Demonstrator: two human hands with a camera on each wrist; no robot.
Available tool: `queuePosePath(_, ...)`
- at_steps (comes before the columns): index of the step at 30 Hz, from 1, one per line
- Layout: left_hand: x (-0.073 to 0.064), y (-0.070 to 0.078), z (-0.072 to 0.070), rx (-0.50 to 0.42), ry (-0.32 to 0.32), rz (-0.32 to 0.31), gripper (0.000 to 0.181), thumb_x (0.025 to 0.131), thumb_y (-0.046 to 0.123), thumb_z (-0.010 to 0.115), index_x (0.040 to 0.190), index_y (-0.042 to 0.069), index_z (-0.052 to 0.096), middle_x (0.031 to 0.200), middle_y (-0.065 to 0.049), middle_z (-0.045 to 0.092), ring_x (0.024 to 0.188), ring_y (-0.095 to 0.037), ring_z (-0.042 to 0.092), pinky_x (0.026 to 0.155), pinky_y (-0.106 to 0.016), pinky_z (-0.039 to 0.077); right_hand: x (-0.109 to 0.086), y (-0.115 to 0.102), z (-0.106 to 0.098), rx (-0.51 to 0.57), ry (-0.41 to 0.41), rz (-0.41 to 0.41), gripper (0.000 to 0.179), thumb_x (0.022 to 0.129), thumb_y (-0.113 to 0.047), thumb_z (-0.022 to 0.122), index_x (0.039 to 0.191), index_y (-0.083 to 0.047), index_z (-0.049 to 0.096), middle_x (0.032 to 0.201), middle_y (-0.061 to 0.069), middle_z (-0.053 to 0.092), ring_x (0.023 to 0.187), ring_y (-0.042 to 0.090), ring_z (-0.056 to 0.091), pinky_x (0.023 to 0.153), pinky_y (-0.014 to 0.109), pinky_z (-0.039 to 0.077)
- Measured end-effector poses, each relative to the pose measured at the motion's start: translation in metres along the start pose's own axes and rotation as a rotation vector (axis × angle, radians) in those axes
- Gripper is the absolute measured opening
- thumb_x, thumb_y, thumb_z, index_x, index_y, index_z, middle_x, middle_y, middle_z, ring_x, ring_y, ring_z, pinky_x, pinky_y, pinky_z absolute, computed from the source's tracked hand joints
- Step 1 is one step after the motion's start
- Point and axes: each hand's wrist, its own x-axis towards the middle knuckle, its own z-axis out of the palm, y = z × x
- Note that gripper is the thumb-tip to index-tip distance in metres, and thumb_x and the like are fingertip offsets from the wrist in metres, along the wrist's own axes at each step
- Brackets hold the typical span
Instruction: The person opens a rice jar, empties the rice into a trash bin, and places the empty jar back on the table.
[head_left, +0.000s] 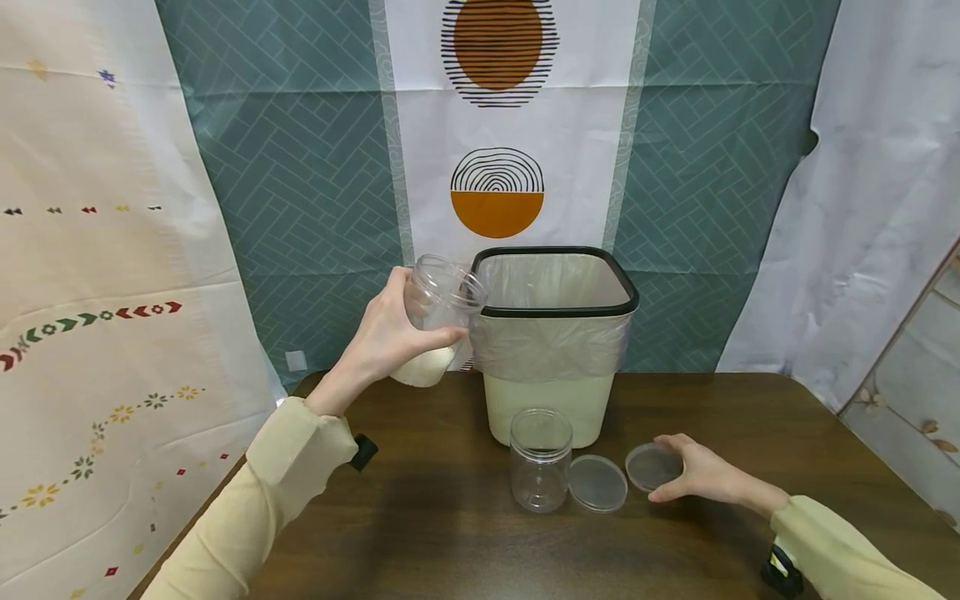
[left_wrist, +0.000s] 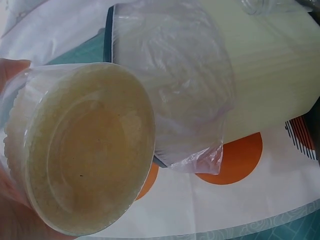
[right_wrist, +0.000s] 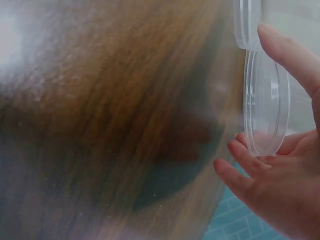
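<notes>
A clear plastic jar with a pale substance at its bottom tilts toward the bin, its open mouth at the rim. My left hand grips it around the side; the left wrist view shows the jar's round underside. Low over the table, my right hand spreads thumb and fingers around a clear round lid. In the right wrist view, the fingers of that hand look fairly straight beside the lid. A second lid lies to the left, near an upright clear jar.
A pale bin with a black rim and a plastic liner stands at the back of the brown wooden table. Patterned cloths hang behind it and along both sides.
</notes>
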Motion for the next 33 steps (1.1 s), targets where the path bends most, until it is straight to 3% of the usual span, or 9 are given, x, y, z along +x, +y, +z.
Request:
queuePosePath(16, 0.0044, -0.0007, -0.0055, 0.014, 0.003, -0.030, 0.080, 0.064, 0.046, 0.077, 0.118, 0.005, 0.034, 0.098, -0.008, 0.048, 0.088, -0.023, 0.048, 0.070, -0.038, 0.041, 0.0001, 0.0067, 0.0065, -0.174, 0.013, -0.022, 0.091, 0.057, -0.043, 0.082, 0.114, 0.018, 0.045, 0.108, 0.023, 0.048, 0.096, 0.034, 0.047, 0.076, 0.045, 0.041)
queuePosePath(26, 0.0059, -0.0020, -0.0074, 0.018, 0.010, -0.039, 0.082, 0.063, 0.049, 0.076, 0.118, 0.006, 0.034, 0.099, -0.009, 0.048, 0.088, -0.024, 0.047, 0.069, -0.039, 0.040, -0.0035, 0.0078, 0.0098, -0.298, 0.035, -0.005, 0.093, 0.049, -0.052, 0.082, 0.109, 0.013, 0.052, 0.098, 0.016, 0.047, 0.090, 0.037, 0.041, 0.070, 0.047, 0.040)
queuePosePath(33, 0.0070, -0.0043, -0.0084, 0.020, 0.024, -0.060, 0.086, 0.062, 0.050, 0.076, 0.120, 0.005, 0.033, 0.099, -0.010, 0.048, 0.087, -0.026, 0.047, 0.068, -0.039, 0.040, -0.0038, 0.0046, 0.0075, -0.326, 0.019, 0.002, 0.096, 0.049, -0.052, 0.082, 0.110, 0.014, 0.050, 0.098, 0.016, 0.046, 0.088, 0.035, 0.042, 0.067, 0.046, 0.041)
